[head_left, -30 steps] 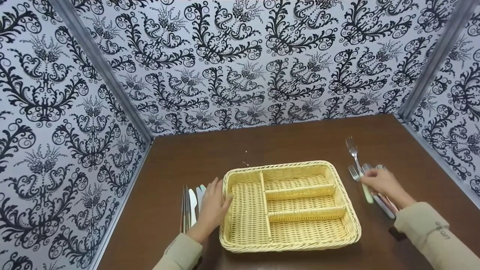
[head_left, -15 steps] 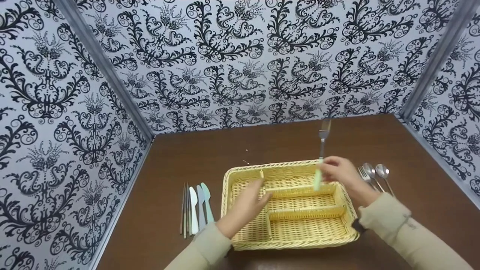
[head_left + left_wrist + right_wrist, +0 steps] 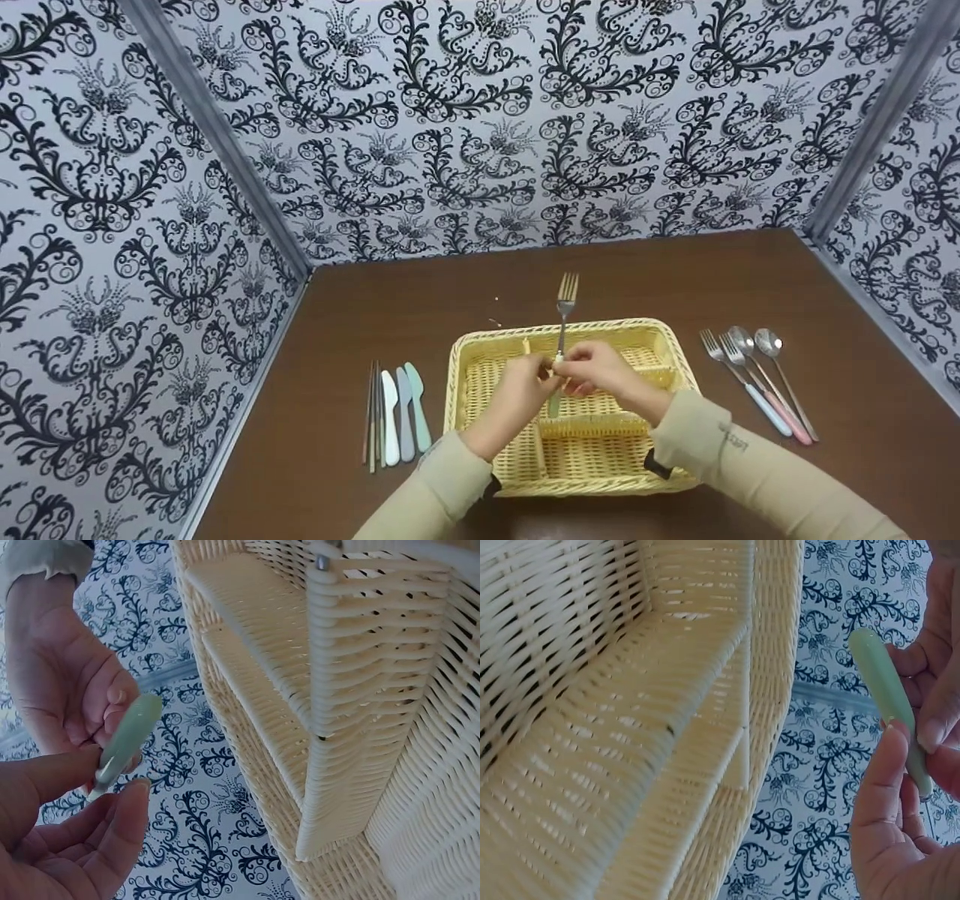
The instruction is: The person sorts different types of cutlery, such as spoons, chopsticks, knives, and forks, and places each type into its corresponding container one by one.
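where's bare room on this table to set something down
Free: brown table behind the wicker tray, and the strip between tray and spoons. Crowded: knives left of the tray; both hands hold a fork over it.

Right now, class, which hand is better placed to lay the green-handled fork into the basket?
Probably the right hand: it pinches the fork by its handle above the basket, while the left hand only touches it.

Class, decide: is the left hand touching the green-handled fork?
Touching. In the left wrist view, the left hand pinches the fork handle between thumb and fingers.
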Demonstrator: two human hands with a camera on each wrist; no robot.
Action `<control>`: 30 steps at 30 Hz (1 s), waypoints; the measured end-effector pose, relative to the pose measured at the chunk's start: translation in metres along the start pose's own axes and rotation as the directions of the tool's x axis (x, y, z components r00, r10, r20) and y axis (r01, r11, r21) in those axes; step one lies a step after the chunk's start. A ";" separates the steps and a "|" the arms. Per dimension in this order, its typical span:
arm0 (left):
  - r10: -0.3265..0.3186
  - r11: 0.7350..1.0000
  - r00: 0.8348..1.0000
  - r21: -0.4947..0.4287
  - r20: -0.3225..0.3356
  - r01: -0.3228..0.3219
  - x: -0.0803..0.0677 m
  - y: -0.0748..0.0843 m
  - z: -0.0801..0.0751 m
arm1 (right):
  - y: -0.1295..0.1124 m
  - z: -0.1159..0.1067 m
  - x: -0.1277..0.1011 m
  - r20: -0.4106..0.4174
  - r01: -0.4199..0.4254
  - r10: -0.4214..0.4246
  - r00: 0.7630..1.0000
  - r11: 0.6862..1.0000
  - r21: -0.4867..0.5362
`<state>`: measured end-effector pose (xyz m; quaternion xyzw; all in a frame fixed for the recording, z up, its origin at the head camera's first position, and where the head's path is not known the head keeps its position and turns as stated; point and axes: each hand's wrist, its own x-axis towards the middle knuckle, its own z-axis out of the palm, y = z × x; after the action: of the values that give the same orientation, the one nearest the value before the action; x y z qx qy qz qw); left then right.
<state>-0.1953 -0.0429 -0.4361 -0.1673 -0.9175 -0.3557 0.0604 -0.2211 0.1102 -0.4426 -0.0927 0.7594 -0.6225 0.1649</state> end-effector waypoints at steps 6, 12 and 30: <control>-0.050 0.993 0.999 -0.110 -0.007 0.049 0.002 -0.009 -0.002 | -0.002 0.007 0.001 0.015 -0.001 0.001 1.000 1.000 0.023; -0.122 0.971 0.992 -0.205 0.025 0.124 0.003 -0.019 -0.007 | -0.008 0.004 -0.002 0.052 0.008 -0.008 0.999 1.000 -0.011; -0.582 0.767 0.628 0.093 0.517 0.635 0.014 -0.078 -0.016 | -0.005 -0.098 -0.021 -0.080 -0.043 0.034 0.996 0.992 -0.118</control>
<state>-0.2360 -0.1043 -0.4705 0.0605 -0.8818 -0.3409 -0.3202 -0.2379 0.2057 -0.4185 -0.0633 0.8028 -0.5758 0.1413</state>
